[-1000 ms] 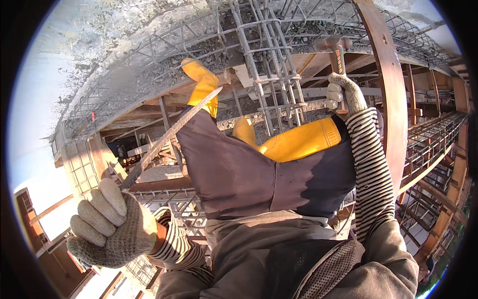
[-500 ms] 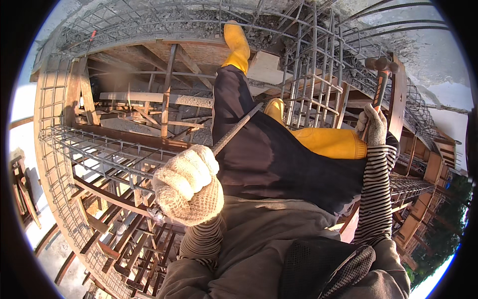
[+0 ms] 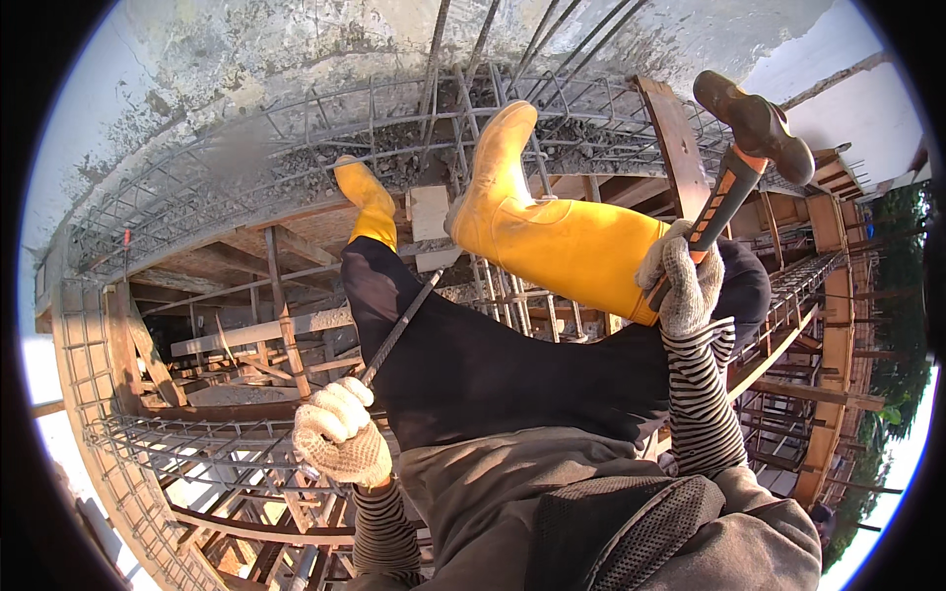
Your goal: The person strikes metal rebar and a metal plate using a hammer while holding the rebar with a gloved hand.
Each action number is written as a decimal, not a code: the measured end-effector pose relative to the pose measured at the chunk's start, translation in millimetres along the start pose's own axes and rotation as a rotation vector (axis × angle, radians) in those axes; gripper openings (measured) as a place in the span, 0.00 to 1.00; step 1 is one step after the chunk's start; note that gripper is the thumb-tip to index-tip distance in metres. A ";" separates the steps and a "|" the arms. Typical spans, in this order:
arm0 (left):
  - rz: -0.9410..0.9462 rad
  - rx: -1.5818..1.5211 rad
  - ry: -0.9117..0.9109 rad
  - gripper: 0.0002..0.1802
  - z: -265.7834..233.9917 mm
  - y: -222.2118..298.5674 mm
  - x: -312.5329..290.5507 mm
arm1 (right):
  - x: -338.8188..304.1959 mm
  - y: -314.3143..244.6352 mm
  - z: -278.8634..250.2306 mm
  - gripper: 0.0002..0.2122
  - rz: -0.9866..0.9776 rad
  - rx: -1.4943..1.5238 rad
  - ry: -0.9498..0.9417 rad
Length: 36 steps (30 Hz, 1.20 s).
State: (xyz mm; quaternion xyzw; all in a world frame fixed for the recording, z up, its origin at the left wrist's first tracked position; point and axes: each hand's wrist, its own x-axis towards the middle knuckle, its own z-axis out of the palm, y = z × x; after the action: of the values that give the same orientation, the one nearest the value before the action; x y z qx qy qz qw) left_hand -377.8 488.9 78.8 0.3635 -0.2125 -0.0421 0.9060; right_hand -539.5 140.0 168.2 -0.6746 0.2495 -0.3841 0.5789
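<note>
My gloved left hand [image 3: 342, 430] is closed around a ribbed steel rod [image 3: 402, 328], whose free end slants up and to the right over my dark trousers. Wrapped round the handle of a hammer [image 3: 724, 197] is my gloved right hand [image 3: 682, 276]. The hammer's head [image 3: 754, 123] is raised at the upper right, above a wooden plank; its grip is black and orange. Just left of the right hand, my bent leg wears a yellow rubber boot [image 3: 567, 236]. A second yellow boot [image 3: 365, 192] rests farther left, by the edge of the rebar and rubble.
A rebar cage [image 3: 325, 133] runs over rubble along a stained concrete wall [image 3: 246, 69]. Several bars stick up near the wall. Wooden formwork and props [image 3: 281, 305] stand lower down on the left. Another rebar beam [image 3: 217, 448] crosses beneath my left hand. Planks and scaffolding [image 3: 828, 394] line the right.
My right leg has lifted up and forward across the rebar. The hammer has come nearer and moved left with my right hand. My left hand has lowered slightly, still gripping the rod.
</note>
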 end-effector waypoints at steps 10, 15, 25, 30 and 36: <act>-0.092 0.127 -0.031 0.24 7.2 -13.8 2.7 | -38.6 2.8 -32.4 0.08 0.246 -0.041 0.176; -0.035 0.127 -0.200 0.20 8.2 -27.4 17.4 | -55.3 27.7 -51.5 0.07 0.450 -0.053 0.190; -0.140 0.009 -0.249 0.19 56.4 -29.7 61.1 | -73.0 87.1 -51.1 0.10 0.871 0.096 0.168; -0.163 -0.003 -0.356 0.20 133.7 -8.6 111.8 | -58.3 96.8 -54.7 0.11 0.915 0.102 0.130; -0.028 0.134 -0.609 0.23 247.4 -6.8 149.2 | -56.0 129.6 -70.8 0.11 0.931 0.280 0.173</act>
State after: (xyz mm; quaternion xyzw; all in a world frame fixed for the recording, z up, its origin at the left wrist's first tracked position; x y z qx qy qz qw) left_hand -344.9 291.0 286.8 0.3961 -0.4716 -0.1474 0.7739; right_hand -615.1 115.5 31.8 -0.3730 0.5175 -0.1691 0.7514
